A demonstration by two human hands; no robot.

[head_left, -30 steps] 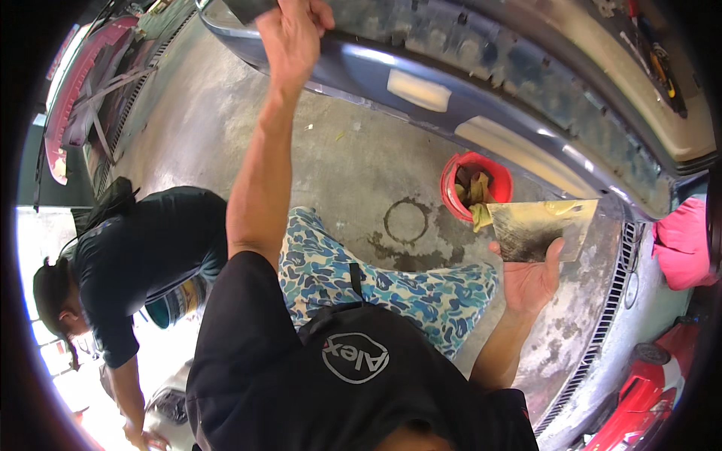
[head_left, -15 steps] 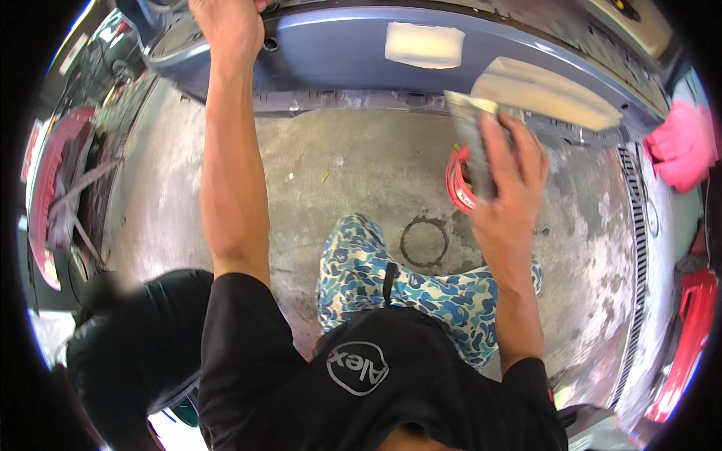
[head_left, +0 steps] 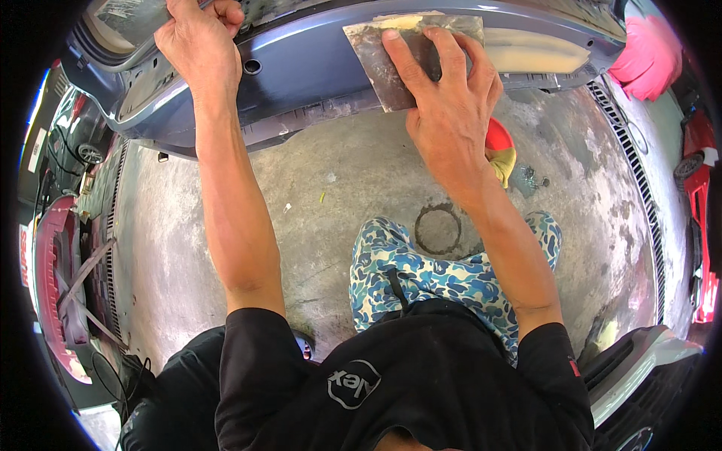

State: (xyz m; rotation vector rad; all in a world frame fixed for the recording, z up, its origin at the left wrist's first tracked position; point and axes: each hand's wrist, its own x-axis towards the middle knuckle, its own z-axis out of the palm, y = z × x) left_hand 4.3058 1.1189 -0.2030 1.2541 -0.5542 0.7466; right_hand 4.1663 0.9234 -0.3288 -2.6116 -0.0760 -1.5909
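Note:
A blue-grey bumper (head_left: 316, 68) spans the top of the view, with a dark hole and a cream filler patch (head_left: 541, 56) toward its right. My left hand (head_left: 207, 52) is curled closed on the bumper's upper edge at upper left. My right hand (head_left: 451, 113) holds a worn, dark abrasive sheet (head_left: 365, 41) with cream residue flat against the bumper over the patched area, fingers spread across it and thumb at its lower edge. Partly hidden below that hand is a red bucket (head_left: 499, 129) with a yellowish cloth (head_left: 502, 164) hanging from it.
Stained concrete floor (head_left: 316, 195) lies beneath, with drain grates (head_left: 628, 135) on both sides. Left: a maroon bumper (head_left: 56, 286) and dark car (head_left: 79, 120). Right: pink cloth (head_left: 647, 52), red car part (head_left: 699, 210), silver-trimmed part (head_left: 632, 368). Another person's dark clothing (head_left: 173, 391) shows at lower left.
My right hand has risen from beside the bucket to the bumper, turning over with the sheet. My left hand stays on the bumper. The view has shifted; less of the other person shows.

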